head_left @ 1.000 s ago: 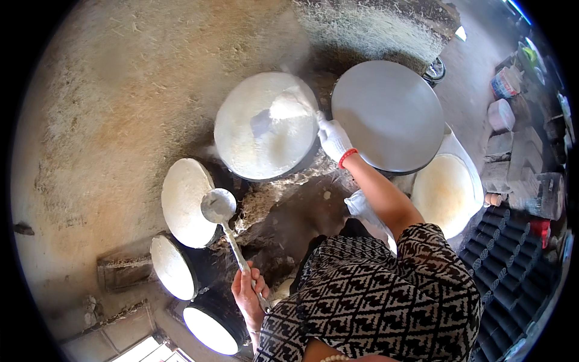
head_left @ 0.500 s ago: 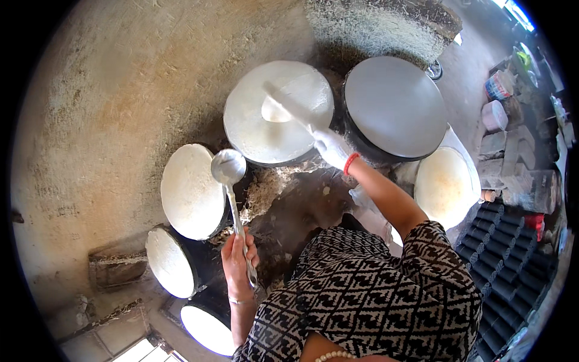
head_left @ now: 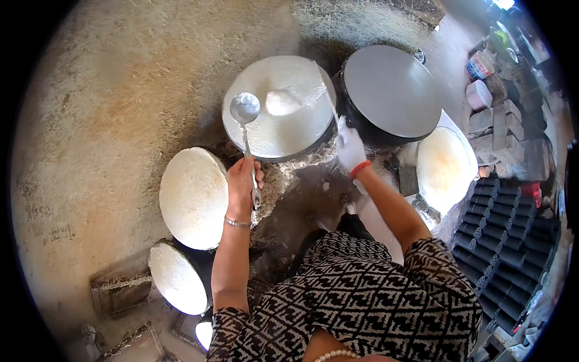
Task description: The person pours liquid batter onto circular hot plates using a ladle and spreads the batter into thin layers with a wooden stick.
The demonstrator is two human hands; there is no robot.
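My left hand [head_left: 242, 181] is closed round the handle of a metal ladle [head_left: 245, 108], its bowl raised over the near left part of a round griddle [head_left: 278, 146] coated with pale batter. A thicker white patch of batter [head_left: 283, 103] lies near the middle of that griddle. In a white glove, my right hand [head_left: 350, 146] grips a long thin spatula [head_left: 326, 86], turned edge-on at the griddle's right side. Whether its blade touches the batter I cannot tell. To the right is a bare grey griddle [head_left: 392, 90].
More batter-covered griddles [head_left: 194, 198] curve down the left, including a lower one [head_left: 177, 277]. A browned round flatbread [head_left: 445, 169] lies on a white sheet at right. Stacked black briquettes [head_left: 497, 235], grey bricks [head_left: 506, 130] and a pink tub [head_left: 478, 95] stand farther right.
My left hand has lifted the ladle up and right, from the lower-left griddle to over the coated one. The spatula has swung right, from the white patch to the griddle's edge.
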